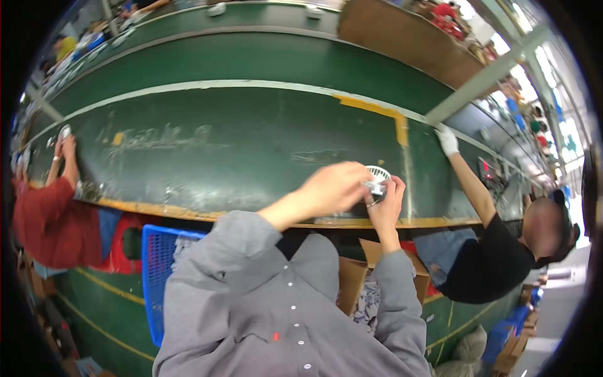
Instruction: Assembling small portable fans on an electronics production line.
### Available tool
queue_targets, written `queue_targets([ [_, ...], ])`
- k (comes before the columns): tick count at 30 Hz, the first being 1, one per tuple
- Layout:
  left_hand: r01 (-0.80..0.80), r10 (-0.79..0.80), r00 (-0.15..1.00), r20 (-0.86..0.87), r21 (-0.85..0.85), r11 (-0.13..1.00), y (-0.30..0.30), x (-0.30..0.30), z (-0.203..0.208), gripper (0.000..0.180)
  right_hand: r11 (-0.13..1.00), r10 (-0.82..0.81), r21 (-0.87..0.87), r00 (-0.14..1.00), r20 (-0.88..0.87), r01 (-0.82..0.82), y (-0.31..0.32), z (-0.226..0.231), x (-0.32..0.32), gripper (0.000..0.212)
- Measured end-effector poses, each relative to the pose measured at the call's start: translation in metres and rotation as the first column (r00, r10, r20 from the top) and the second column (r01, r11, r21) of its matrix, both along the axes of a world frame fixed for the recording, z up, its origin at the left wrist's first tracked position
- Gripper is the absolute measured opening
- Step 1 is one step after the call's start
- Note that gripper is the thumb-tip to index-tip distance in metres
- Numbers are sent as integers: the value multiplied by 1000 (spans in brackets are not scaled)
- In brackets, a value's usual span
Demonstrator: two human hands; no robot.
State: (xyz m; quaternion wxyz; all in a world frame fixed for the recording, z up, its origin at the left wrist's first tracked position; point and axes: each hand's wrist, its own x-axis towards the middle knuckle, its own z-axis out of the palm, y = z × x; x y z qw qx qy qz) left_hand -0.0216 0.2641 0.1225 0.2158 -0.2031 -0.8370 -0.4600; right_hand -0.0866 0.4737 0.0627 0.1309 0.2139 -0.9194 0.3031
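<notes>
Both my hands are closed on a small white plastic part with a round slotted grille [378,172], just above the near side of the green work table [251,147]. My left hand [334,186] reaches in from the left, its fingertips pinching the part's lower side. My right hand [387,204] grips the same part from the right, a ring on one finger. The fingers cover much of the part's lower half, so its full shape is hidden.
A blue plastic basket [152,276] stands by my left, and an open cardboard box [352,286] holding patterned pieces is by my right. Co-workers sit on both sides; the right one's gloved hand [448,139] rests on the table. A metal post [483,78] rises at right.
</notes>
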Motion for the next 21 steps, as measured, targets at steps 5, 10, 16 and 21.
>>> queue_targets([
  [5,-373,390,920,33,-230,899,-100,-6,-40,31,902,-287,226,901,-326,368,112,-37,-66,68],
  [10,-641,723,691,8,-456,617,-195,6,-95,41,942,-102,267,930,-352,205,101,-34,-67,59],
  [16,-629,752,659,-18,-562,537,-208,15,-113,51,975,0,215,966,-257,57,50,-46,-101,47],
  [21,-633,768,636,-74,-620,464,-209,9,-118,60,970,-93,199,970,-226,139,22,-58,-117,54],
])
